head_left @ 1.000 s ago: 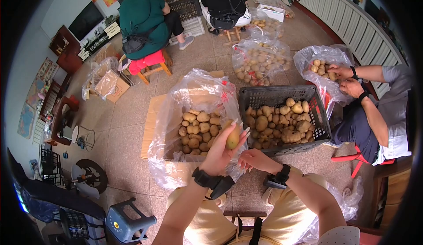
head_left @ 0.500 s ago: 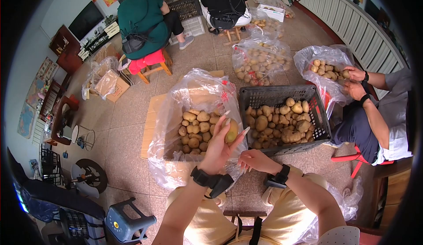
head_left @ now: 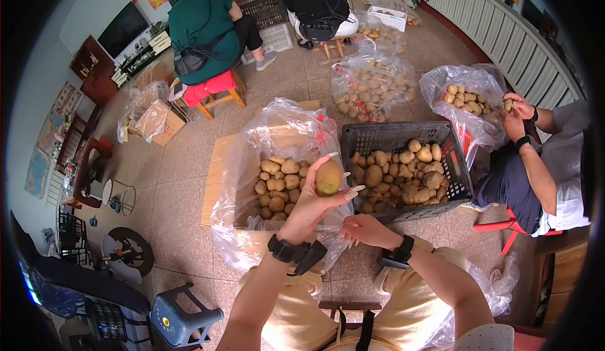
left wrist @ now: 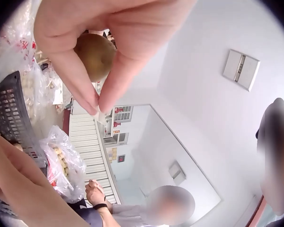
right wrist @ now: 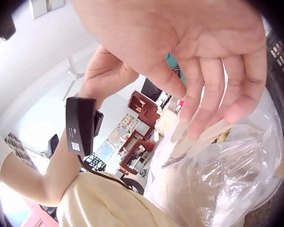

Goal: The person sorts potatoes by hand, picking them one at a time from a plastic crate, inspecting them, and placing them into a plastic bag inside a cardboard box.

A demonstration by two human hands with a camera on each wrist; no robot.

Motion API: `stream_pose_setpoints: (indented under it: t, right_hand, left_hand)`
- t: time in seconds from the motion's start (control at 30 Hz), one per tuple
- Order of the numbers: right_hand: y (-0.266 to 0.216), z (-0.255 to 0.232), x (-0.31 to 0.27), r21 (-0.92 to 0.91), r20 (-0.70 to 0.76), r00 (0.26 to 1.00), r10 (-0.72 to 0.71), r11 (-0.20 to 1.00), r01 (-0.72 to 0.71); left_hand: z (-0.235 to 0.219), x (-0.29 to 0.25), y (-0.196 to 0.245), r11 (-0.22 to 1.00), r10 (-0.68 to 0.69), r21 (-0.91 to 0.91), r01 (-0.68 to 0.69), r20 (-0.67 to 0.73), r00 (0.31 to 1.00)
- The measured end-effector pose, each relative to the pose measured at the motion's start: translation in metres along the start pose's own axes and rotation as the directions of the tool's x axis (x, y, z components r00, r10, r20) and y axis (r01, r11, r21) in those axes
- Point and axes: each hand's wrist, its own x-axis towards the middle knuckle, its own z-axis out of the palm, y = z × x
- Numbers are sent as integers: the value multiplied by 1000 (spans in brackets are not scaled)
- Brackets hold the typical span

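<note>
**Potato held upright in our left hand**

Item one, our left hand: raised over the right side of an open plastic bag that holds a heap of small potatoes. Thumb and fingers curve round the potato; in the left wrist view the thumb and one finger meet at their tips just past it. In the head view, long pale nails show beside its skin, and its lower end has a greenish tint.

Item two, our right hand: palm-side fingers loosely bent, with slight gaps between some of them in the right wrist view. It hovers near the bag's near right edge, below the near left corner of a black crate filled with mixed potatoes. We cannot tell whether its fingertips touch the bag.

Item three, at our right: a seated person holding a brownish potato beside a second plastic bag, also with potatoes inside.
</note>
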Motion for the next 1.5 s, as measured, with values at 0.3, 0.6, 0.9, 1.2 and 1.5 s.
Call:
stream_pose_setpoints:
  t: [0.3, 0.6, 0.9, 1.2, 1.5]
  right_hand:
    - [1, 0, 1, -4, -4, 1000, -10, 1000, 10]
    - [7, 3, 4, -8, -33, 998, -54, 998, 54]
    - [2, 1, 3, -16, -5, 1000, -21, 1000, 21]
    - [15, 1, 6, 0, -26, 993, -119, 993, 119]
    - [7, 3, 4, -3, -26, 992, -124, 992, 124]
  left_hand:
    - [16, -4, 10, 998, -32, 52, 37, -101, 994]
    - [7, -2, 12, 975, -104, 175, 140, -200, 974]
    - [-7, 4, 13, 968, -151, 167, 190, -217, 964]
    - [-31, 14, 8, 999, -40, -2, 41, -142, 989]
    - [-98, 34, 6, 986, -66, -168, 1, -379, 923]
